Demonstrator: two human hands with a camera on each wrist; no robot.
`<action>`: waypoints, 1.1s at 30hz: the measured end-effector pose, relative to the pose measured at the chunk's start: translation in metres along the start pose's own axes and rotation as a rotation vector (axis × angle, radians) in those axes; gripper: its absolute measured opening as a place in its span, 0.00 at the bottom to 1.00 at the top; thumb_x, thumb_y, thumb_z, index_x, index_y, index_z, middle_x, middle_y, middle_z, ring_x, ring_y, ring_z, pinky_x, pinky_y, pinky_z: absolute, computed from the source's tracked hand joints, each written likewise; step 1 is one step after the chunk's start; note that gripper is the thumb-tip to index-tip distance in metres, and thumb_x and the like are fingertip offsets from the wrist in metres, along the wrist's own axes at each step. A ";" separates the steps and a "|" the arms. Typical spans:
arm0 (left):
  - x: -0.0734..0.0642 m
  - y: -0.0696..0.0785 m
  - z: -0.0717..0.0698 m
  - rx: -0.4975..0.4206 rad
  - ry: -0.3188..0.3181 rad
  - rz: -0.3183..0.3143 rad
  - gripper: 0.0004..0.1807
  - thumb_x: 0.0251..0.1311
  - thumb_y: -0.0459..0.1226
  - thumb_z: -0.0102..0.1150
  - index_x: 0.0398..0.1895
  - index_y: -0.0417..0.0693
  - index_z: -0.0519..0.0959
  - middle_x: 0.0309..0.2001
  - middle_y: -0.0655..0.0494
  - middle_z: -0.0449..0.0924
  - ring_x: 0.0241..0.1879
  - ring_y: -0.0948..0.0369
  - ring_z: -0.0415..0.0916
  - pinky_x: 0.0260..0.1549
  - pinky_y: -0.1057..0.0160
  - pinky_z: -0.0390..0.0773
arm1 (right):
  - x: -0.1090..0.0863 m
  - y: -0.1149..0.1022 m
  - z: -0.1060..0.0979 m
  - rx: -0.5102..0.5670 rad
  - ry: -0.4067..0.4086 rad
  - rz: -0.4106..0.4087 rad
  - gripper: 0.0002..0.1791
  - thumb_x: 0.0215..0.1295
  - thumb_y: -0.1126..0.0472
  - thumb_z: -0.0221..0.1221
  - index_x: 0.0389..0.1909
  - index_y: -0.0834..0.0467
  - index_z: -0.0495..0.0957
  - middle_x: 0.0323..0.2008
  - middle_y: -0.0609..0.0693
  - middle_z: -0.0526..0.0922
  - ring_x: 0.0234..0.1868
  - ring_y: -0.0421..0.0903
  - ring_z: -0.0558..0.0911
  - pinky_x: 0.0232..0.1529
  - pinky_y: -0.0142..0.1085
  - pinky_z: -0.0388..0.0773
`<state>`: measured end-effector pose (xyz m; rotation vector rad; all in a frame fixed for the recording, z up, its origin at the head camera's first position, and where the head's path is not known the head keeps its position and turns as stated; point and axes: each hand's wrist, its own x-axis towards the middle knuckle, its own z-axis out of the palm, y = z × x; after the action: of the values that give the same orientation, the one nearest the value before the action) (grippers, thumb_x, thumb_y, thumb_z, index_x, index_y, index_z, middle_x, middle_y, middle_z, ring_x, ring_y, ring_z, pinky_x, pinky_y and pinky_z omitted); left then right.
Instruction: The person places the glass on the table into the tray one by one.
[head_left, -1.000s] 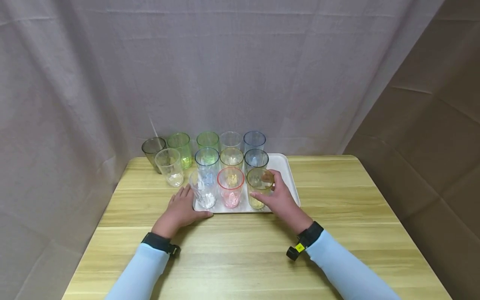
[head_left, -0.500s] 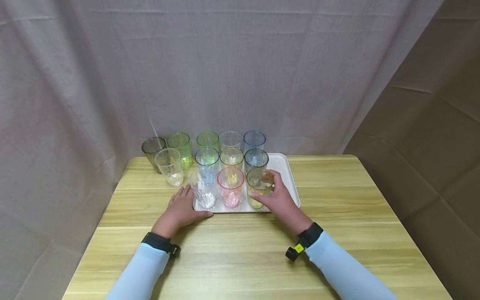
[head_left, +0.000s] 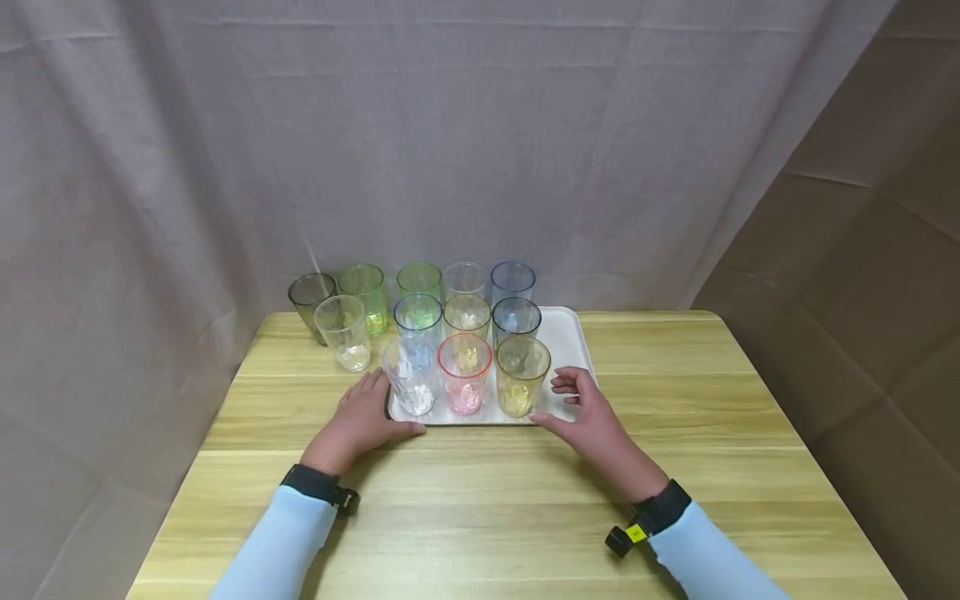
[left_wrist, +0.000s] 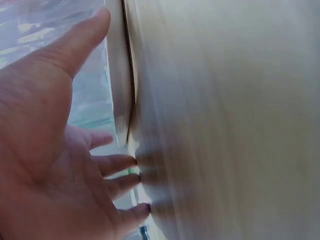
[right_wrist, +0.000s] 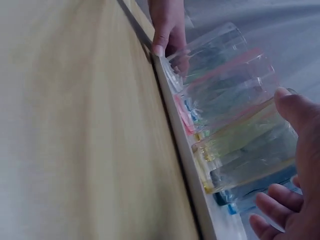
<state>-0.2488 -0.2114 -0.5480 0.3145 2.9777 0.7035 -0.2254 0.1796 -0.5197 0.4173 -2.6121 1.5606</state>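
Left of the tray (head_left: 566, 333) we note three glasses (head_left: 343, 329); beneath it, a table (head_left: 480, 500); behind, a curtain (head_left: 465, 150). Left hand (head_left: 365, 421), right hand (head_left: 588, 421): both relaxed.

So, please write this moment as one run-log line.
left hand: at near-left corner of tray | right hand: beside yellow glass, not gripping it | yellow glass: upright on tray

tumblers (head_left: 522, 375): see-through, smooth, glossy; glass or clear plastic, cannot tell which | tray (head_left: 567, 337): smooth, low sheen, looks like hard plastic | tabletop (head_left: 480, 508): wood-grained, smooth, satin, faintly reflective | backdrop (head_left: 480, 150): matt cloth, softly creased | side drape (head_left: 847, 242): matt, fold-creased, cloth-like | sleeves (head_left: 279, 537): smooth matt cloth | wristbands (head_left: 311, 483): dull, material too small to tell
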 end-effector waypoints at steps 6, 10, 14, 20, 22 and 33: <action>-0.006 -0.011 -0.012 -0.153 0.021 0.017 0.60 0.46 0.65 0.76 0.76 0.40 0.65 0.73 0.39 0.66 0.72 0.42 0.61 0.72 0.41 0.62 | -0.030 0.003 0.001 0.049 -0.099 -0.059 0.40 0.60 0.61 0.75 0.69 0.61 0.64 0.61 0.65 0.76 0.62 0.56 0.76 0.63 0.59 0.73; -0.008 -0.020 -0.030 -0.246 0.101 -0.119 0.42 0.60 0.58 0.70 0.68 0.38 0.75 0.66 0.38 0.75 0.67 0.42 0.69 0.67 0.41 0.69 | -0.044 0.002 0.008 0.095 -0.121 -0.089 0.40 0.60 0.66 0.73 0.69 0.62 0.62 0.60 0.66 0.75 0.62 0.61 0.76 0.63 0.62 0.72; -0.003 -0.031 -0.046 -0.359 0.354 -0.269 0.34 0.64 0.55 0.68 0.60 0.36 0.76 0.58 0.37 0.79 0.58 0.42 0.74 0.59 0.42 0.76 | -0.052 -0.009 0.012 0.123 -0.128 -0.107 0.40 0.60 0.69 0.72 0.69 0.66 0.62 0.58 0.65 0.77 0.60 0.66 0.75 0.60 0.64 0.72; 0.017 -0.048 -0.057 -0.498 0.600 -0.205 0.54 0.55 0.58 0.75 0.74 0.37 0.60 0.66 0.38 0.63 0.65 0.43 0.64 0.65 0.44 0.70 | -0.057 -0.031 0.007 0.150 -0.139 -0.114 0.38 0.59 0.71 0.72 0.67 0.68 0.63 0.55 0.62 0.78 0.58 0.68 0.76 0.58 0.63 0.74; 0.024 -0.051 -0.057 -0.538 0.616 -0.182 0.57 0.54 0.58 0.75 0.77 0.39 0.57 0.69 0.38 0.61 0.68 0.44 0.63 0.67 0.44 0.69 | -0.058 -0.033 0.007 0.158 -0.141 -0.113 0.38 0.59 0.71 0.72 0.66 0.68 0.63 0.55 0.63 0.78 0.58 0.68 0.76 0.58 0.63 0.74; 0.035 -0.055 -0.052 -0.636 0.666 -0.136 0.47 0.58 0.48 0.76 0.75 0.39 0.62 0.67 0.38 0.68 0.65 0.50 0.69 0.63 0.51 0.76 | -0.060 -0.011 0.008 0.156 -0.146 -0.119 0.40 0.60 0.69 0.72 0.69 0.64 0.61 0.58 0.64 0.77 0.59 0.66 0.76 0.59 0.60 0.75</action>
<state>-0.2984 -0.2752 -0.5269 -0.2074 3.0196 1.9786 -0.1641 0.1794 -0.5261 0.7102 -2.5215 1.7616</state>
